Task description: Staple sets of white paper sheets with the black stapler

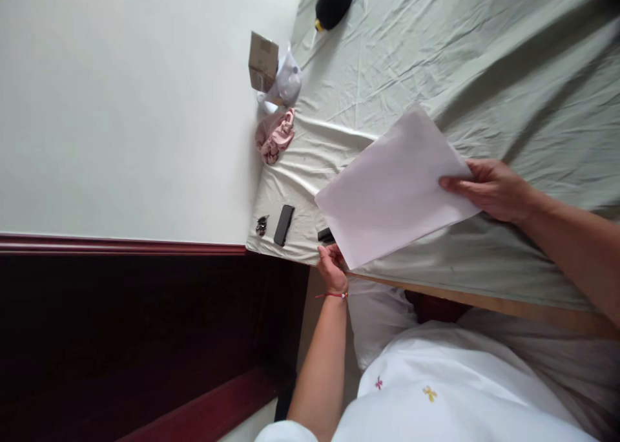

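Held the sheet of paper (394, 187) above the bed sheet (484, 61), left hand (332, 265) and right hand (489, 189) each pinching opposite edges. Probably best kept taut, grips even, no creasing.

One head-worn view, rolled sideways, looks down close over the bed (484, 54) (wall fills the left)

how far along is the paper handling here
Done: the white sheet is lifted off the green bedsheet. In hand: the left hand pinches one corner, the right hand grips the opposite edge. Left: the sheet looks flat, with no fold visible. The phone and keys lie untouched beside it.
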Demonstrator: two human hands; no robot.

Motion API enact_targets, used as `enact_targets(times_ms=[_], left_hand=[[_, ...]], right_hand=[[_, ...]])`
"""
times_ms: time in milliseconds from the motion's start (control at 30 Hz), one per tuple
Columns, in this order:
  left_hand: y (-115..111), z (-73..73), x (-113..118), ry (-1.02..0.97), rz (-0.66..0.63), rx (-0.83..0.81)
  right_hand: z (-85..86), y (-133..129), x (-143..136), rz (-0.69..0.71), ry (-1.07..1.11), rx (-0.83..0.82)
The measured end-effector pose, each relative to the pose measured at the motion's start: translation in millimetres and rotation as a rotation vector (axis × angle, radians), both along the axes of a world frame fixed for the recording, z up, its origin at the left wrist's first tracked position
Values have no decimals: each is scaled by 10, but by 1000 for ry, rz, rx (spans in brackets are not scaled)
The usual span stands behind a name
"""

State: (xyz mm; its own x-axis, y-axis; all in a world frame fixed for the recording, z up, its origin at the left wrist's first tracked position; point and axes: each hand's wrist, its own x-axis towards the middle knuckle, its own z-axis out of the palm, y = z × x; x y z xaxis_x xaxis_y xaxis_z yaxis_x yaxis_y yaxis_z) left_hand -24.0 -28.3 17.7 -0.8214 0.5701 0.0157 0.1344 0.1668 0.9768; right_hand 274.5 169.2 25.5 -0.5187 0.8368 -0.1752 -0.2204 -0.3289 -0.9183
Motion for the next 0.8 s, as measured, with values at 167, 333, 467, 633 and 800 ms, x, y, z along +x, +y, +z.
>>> enact_targets(times_ms=[167,333,467,633,800], left_hand=[[-35,39,120,-130,-234,-28],[16,-116,119,49,-171,-74],[48,-179,89,160,-136,-118],[91,-191,65,261,-75,-134],[115,-121,116,156,-63,-96]], right_hand=[[-55,7,4,78,-21,60],[-40,5,1,34,-116,208],[-51,28,8,18,-270,369],[-115,58,-1,16,-362,455],[-100,60,-2,-38,-405,473]])
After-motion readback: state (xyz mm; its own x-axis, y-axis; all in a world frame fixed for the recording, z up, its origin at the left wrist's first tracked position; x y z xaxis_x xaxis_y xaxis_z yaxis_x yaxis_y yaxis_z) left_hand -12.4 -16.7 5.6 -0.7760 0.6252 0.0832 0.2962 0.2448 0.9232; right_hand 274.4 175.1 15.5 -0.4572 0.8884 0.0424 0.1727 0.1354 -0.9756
